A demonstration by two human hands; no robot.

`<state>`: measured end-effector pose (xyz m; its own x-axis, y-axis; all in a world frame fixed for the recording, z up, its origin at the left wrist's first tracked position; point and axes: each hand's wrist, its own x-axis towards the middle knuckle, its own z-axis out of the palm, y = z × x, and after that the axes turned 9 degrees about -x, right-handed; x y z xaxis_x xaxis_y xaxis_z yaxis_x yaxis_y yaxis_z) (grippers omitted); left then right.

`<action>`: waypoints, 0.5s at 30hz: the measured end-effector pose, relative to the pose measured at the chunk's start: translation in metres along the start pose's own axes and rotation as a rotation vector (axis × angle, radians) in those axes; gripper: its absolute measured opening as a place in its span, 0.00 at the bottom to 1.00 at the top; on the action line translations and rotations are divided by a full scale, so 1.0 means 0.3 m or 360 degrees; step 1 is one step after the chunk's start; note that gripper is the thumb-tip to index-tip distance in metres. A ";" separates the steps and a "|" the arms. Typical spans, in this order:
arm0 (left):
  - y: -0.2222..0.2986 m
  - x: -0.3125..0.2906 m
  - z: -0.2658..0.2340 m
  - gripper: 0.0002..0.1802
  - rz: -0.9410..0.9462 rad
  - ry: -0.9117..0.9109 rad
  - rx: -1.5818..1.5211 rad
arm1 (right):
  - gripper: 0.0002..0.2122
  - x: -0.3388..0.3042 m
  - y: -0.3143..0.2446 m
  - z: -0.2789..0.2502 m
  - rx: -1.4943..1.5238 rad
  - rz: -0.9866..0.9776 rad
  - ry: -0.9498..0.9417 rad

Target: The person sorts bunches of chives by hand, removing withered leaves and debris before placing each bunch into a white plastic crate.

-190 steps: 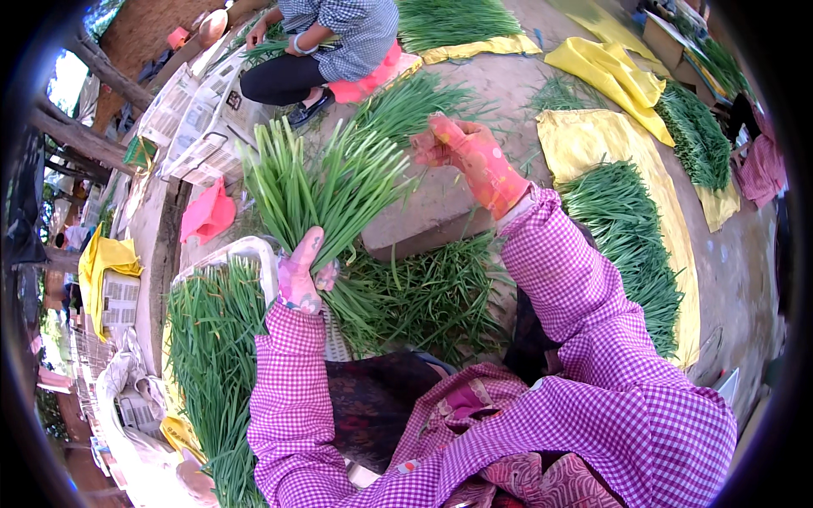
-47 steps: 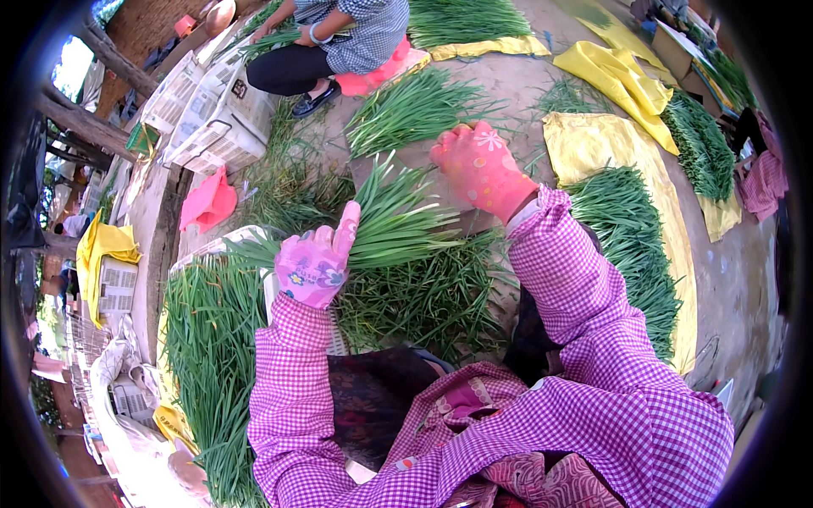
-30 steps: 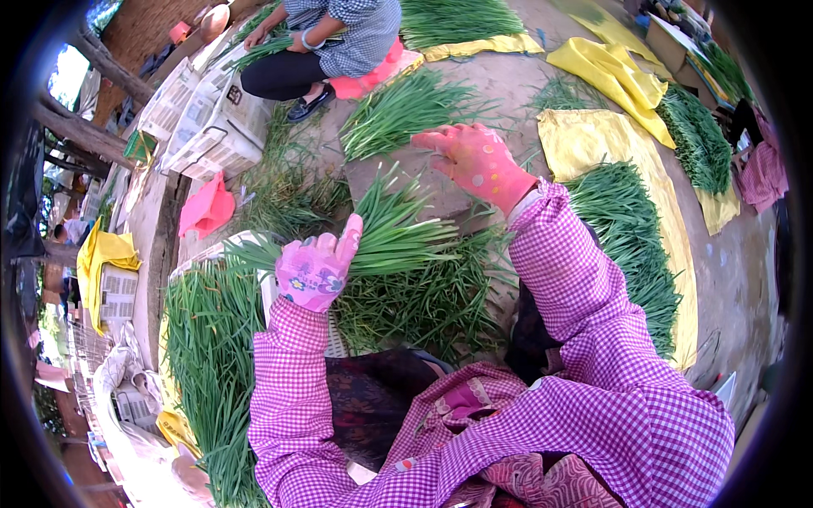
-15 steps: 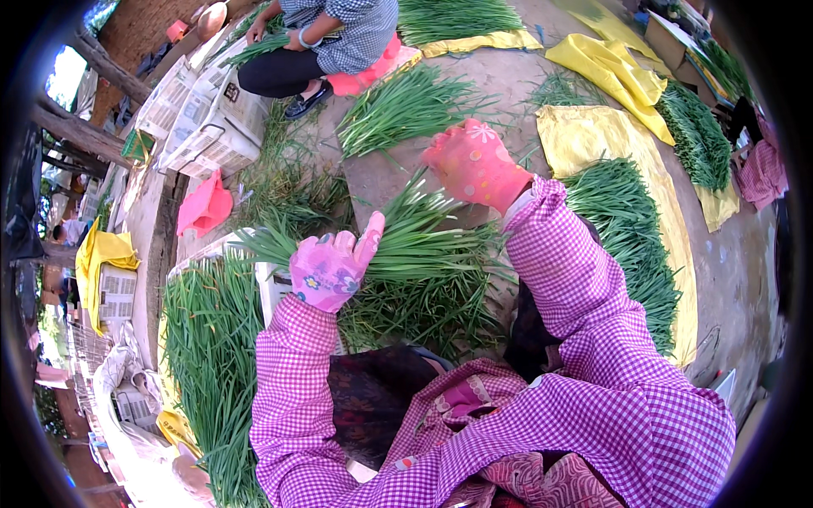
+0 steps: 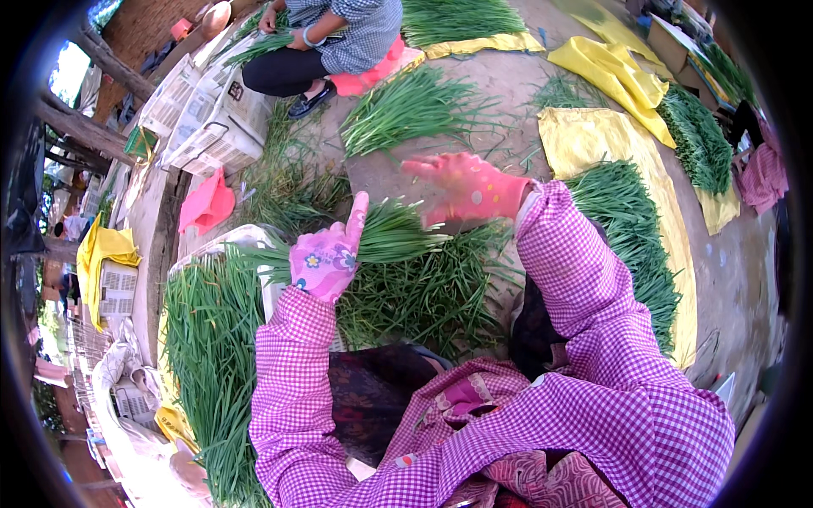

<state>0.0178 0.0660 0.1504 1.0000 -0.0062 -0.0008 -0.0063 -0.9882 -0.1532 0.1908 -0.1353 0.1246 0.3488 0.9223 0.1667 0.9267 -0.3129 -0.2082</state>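
Left hand [image 5: 326,258] grips chive bunch [image 5: 389,241]; right hand [image 5: 470,188] prob. open above.

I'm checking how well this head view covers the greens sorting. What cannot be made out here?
- Right hand: motion-blurred, so whether it touches the bundle of greens is unclear.
- Left hand: the glove's back hides how its fingers grip the bundle.
- White crate: mostly covered by greens and the left sleeve.
- Seated person at the top: cut off by the frame edge.
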 end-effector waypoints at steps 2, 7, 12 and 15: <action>0.019 0.012 0.018 0.44 0.0123 0.0025 -0.0022 | 0.43 0.029 -0.072 0.073 0.0119 -0.0256 -0.0034; 0.051 0.010 0.025 0.37 0.0529 0.0223 0.0114 | 0.42 0.058 -0.165 0.211 0.0375 -0.0603 0.0219; 0.056 0.007 -0.019 0.44 0.0284 -0.0064 0.0167 | 0.29 0.076 -0.218 0.222 0.0923 -0.0006 -0.0253; 0.006 0.039 -0.005 0.34 0.0525 0.0708 0.0337 | 0.22 0.084 -0.218 0.193 0.1344 0.0375 -0.0165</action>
<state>0.0294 0.0641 0.1515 0.8488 -0.4167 0.3253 -0.2708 -0.8712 -0.4094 0.1309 -0.0785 0.0866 0.4651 0.8838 -0.0503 0.4052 -0.2631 -0.8756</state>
